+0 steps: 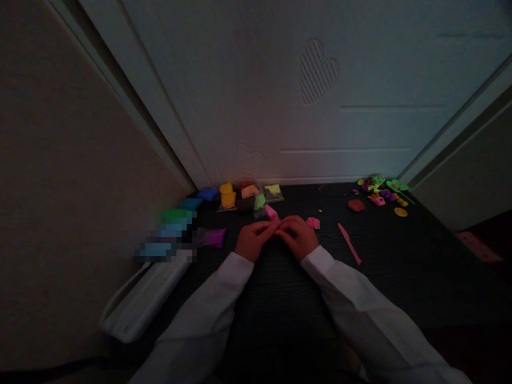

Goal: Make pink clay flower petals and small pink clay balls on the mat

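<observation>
My left hand (pixel 255 238) and my right hand (pixel 298 236) meet over the middle of the dark table, fingertips pinched together. Between them is a small packet of pink clay (pixel 271 213), which points away from me; both hands grip its near end, and the fingers cover that part. Just beyond my right hand lies a bumpy pink clay piece (pixel 313 223). Farther right rests a pink plastic knife (pixel 349 244). A bag of purple clay (pixel 216 238) lies left of my left hand.
Clay packets in orange (pixel 228 200), light green (pixel 260 201), yellow (pixel 273 190) and blue (pixel 208 194) line the back and left. A white power strip (pixel 148 298) lies at left. Colourful clay shapes (pixel 378 192) and a red-brown lump (pixel 356 205) sit back right. A white panel (pixel 280 122) rises behind.
</observation>
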Available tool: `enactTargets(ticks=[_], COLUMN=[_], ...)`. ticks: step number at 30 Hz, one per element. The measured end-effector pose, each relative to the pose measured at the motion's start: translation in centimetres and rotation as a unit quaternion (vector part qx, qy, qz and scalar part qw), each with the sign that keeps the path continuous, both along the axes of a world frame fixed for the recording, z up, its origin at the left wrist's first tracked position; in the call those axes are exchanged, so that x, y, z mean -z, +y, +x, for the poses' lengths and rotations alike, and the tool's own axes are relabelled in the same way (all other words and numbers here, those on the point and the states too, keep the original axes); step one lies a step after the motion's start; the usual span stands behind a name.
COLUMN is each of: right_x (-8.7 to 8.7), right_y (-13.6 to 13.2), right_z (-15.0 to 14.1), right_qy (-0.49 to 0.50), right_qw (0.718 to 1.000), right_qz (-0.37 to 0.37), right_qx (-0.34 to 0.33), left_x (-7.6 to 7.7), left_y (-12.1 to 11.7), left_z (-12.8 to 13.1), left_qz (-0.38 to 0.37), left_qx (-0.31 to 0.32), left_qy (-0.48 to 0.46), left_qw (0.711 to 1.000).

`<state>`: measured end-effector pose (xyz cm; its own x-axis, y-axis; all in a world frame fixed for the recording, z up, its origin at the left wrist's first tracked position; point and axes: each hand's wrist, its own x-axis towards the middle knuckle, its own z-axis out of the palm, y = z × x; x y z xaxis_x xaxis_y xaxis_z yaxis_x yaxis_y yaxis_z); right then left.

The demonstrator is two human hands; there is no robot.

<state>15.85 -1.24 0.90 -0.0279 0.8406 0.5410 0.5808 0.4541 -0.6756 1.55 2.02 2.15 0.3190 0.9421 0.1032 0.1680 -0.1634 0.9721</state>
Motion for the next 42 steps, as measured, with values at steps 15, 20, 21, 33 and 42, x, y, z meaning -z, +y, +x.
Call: enactTargets(ticks=[15, 20, 21, 33, 42], right_x=[0.29, 0.34, 0.32, 0.02, -0.3], right_y=[-0.28, -0.34, -0.36, -0.66, -0.87], right_z=[-0.38, -0.44, -0.44, -0.65, -0.54], right_qy=[0.053, 0.054, 0.054, 0.067, 0.093], right_qw=[0.998, 0.997, 0.997, 0.996, 0.992], right_qz=[-0.037, -0.038, -0.037, -0.048, -0.068], right_qx=[-0.016, -0.026, -0.029, -0.035, -0.054], left_x=[0.36, 0.12, 0.09, 0.37, 0.36], left_y=[0.43, 0.37, 0.35, 0.28, 0.36], left_z=[-0.31, -0.28, -0.25, -0.13, -0.26], left_qz=[0.004, -0.015, -0.019, -0.034, -0.052], left_qx=[0.003, -0.003, -0.003, 0.006, 0.009], left_qy=[0.0, -0.005, -0.007, -0.043, -0.054], left_qw=[1.0, 1.0, 1.0, 0.998, 0.997])
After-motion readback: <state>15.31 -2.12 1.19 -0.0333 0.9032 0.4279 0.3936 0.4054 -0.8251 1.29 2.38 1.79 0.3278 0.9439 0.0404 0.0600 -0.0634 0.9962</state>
